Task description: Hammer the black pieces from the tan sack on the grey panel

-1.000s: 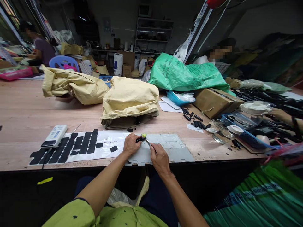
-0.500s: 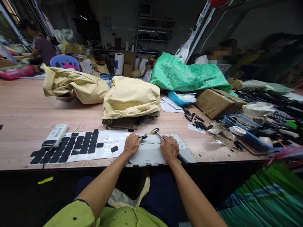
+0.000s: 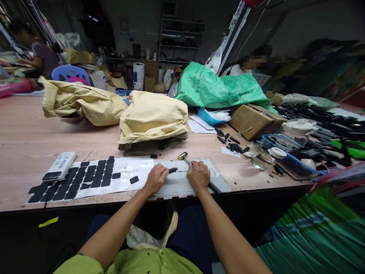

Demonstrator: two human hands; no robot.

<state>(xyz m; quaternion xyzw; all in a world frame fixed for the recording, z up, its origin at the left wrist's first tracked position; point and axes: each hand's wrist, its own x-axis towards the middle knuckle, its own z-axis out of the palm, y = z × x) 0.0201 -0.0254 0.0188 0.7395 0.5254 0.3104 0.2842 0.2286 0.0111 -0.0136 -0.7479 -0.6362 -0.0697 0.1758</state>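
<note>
My left hand (image 3: 156,178) is closed around a small black cylindrical part (image 3: 172,170), whose end sticks out to the right past my fingers. It is over the left side of a grey board (image 3: 182,184) at the table's front edge. My right hand (image 3: 199,175) grips a small hammer (image 3: 214,187) by its shaft; the dark handle shows below my palm. The hammer's head (image 3: 182,155), yellowish at one end, points away from me near the board's far edge. Left of the board lies a white sheet (image 3: 125,167) with rows of black rounded-square pieces (image 3: 107,171).
A white device (image 3: 61,165) lies at the left. Beyond the board are a cream cloth bag (image 3: 154,114), a green sack (image 3: 216,89) and a cardboard box (image 3: 253,121). Black parts (image 3: 234,146) and a blue basket (image 3: 296,163) are on the right. Two people sit farther back.
The whole scene has shifted slightly left in view. Both hands keep their holds, and the black part shows a little lower, tilted slightly differently in my left fingers.
</note>
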